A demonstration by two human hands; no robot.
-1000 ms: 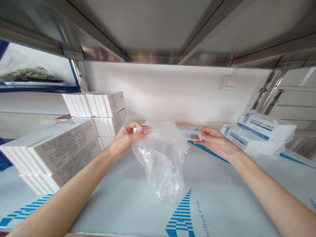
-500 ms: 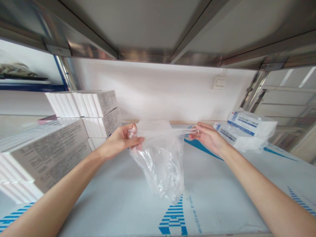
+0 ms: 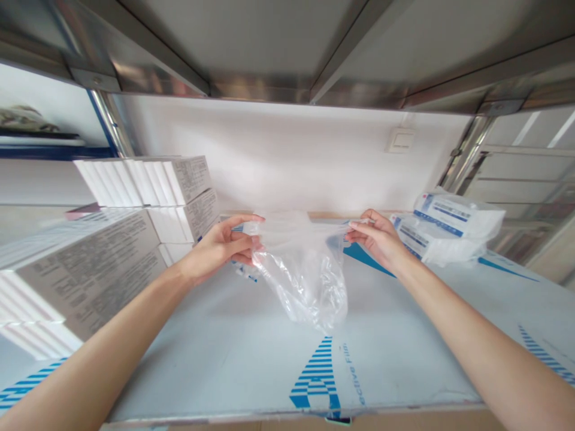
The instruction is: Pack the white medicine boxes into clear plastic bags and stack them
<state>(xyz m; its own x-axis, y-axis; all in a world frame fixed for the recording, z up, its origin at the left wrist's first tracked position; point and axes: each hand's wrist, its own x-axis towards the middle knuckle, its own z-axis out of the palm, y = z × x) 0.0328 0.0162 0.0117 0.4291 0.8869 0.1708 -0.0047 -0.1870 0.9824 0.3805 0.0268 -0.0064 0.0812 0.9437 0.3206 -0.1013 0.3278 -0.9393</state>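
Note:
A clear plastic bag (image 3: 309,281) hangs between my two hands above the film-covered shelf, its top edge stretched sideways and its crinkled lower part drooping. My left hand (image 3: 227,242) grips the bag's left edge with fingers and thumb. On the other side, my right hand (image 3: 375,236) pinches the upper right corner, fingertips closed on the thin plastic. Something whitish shows behind the bag's top, too blurred to make out.
Stacked white printed boxes (image 3: 99,269) stand on the left. Two plastic-wrapped white and blue packs (image 3: 458,215) lie at the right. A metal shelf (image 3: 265,48) hangs low overhead. A wall switch (image 3: 401,140) sits on the back wall. The shelf surface (image 3: 215,359) has blue-printed film.
The bag has shifted slightly up and to the right. My left hand has moved its fingers along the bag's edge, now straighter. The view has tilted down a little, showing the shelf's front edge.

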